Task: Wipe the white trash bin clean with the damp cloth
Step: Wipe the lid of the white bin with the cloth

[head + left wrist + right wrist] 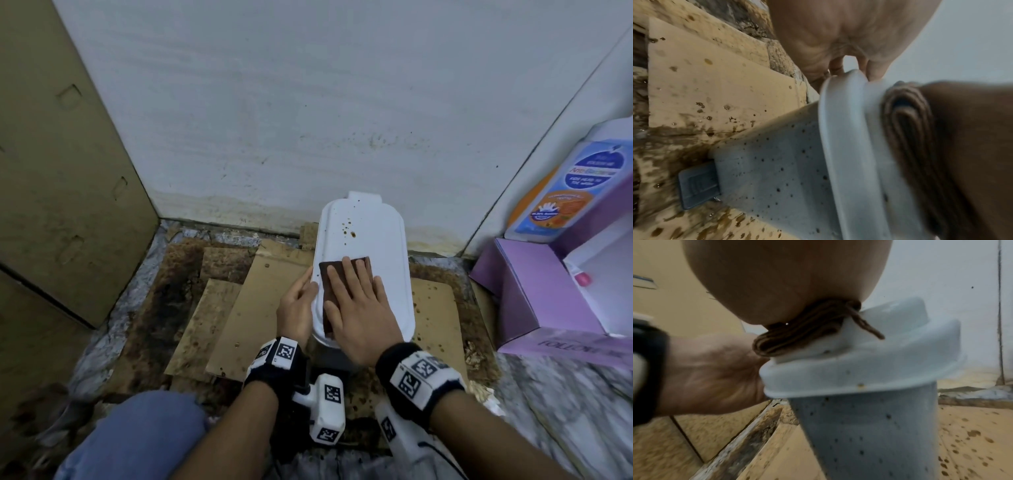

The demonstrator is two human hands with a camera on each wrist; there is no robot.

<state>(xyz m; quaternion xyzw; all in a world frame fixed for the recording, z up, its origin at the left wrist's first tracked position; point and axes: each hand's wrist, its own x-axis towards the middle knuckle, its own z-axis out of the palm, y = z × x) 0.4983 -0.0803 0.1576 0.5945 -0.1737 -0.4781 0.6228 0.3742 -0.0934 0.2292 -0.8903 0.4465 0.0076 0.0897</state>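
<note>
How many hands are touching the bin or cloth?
2. The left hand grips the left lid edge of the white trash bin; the right hand presses flat on the brown cloth on top. Neither is hidden.

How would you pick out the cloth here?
Against the white wall stands a white bin on stained cardboard. On the near end of its lid lies the cloth, flat under the right hand. It is the only dark brown, folded thing.

The right hand (pixel 785 277) pressed its palm down on a folded brown cloth (pixel 801 332) lying on the lid of the white trash bin (pixel 869 363). The left hand (pixel 715 369) held the lid's left edge. Dark specks dotted the bin's body, and stained cardboard (pixel 972 443) lay underneath.
</note>
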